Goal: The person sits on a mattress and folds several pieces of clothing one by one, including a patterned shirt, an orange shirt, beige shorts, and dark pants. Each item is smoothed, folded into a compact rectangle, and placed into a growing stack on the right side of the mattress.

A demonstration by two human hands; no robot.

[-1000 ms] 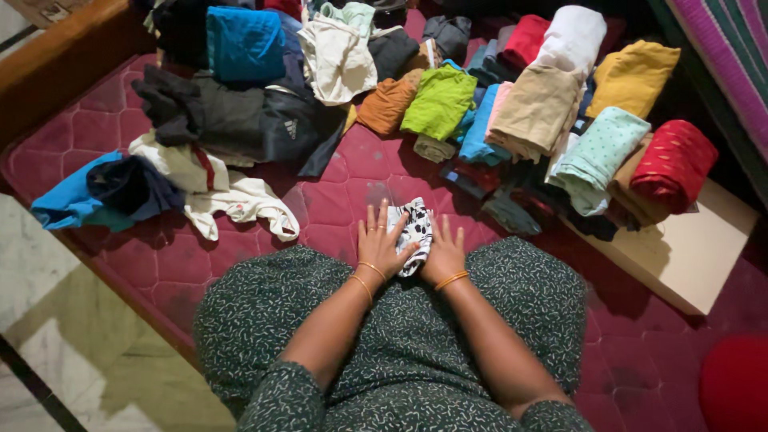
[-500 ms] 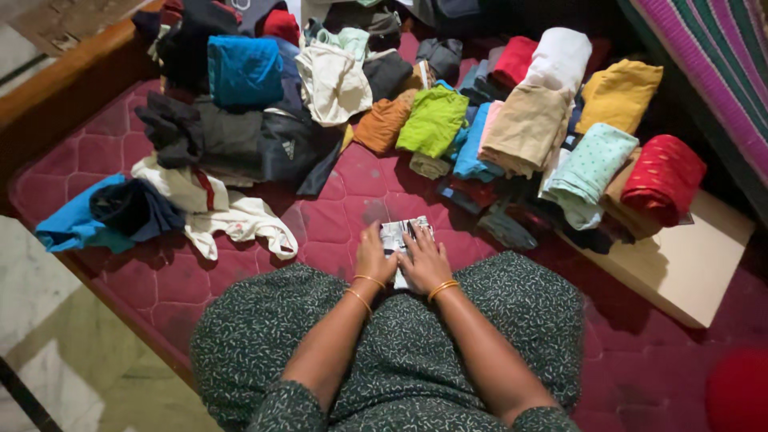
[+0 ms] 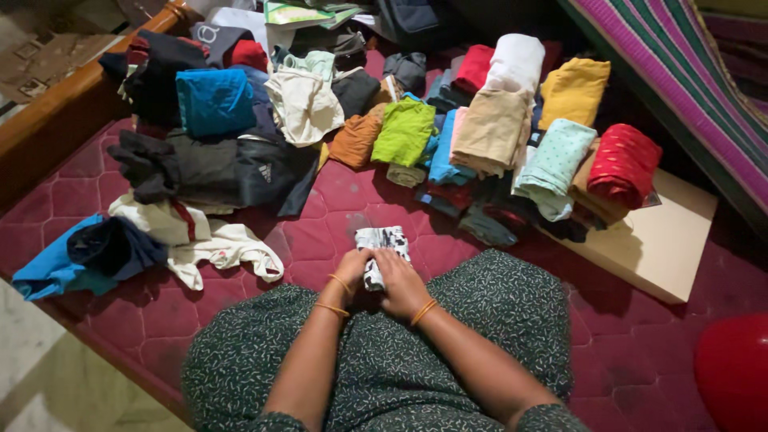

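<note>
Head view showed the left hand (image 3: 352,269) and right hand (image 3: 402,282) side by side at the knees, forearms angled inward, fingers curled shut on a small white-and-black patterned cloth (image 3: 382,242). It lay folded on the maroon mattress (image 3: 320,232), near the piled clothes (image 3: 448,136)

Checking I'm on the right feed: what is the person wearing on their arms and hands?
Bare forearms. Each wrist carries thin gold-coloured bangles: left hand, right hand. Short sleeves in dark green fabric with small pale flecks, matching the garment over the knees. No gloves.
</note>
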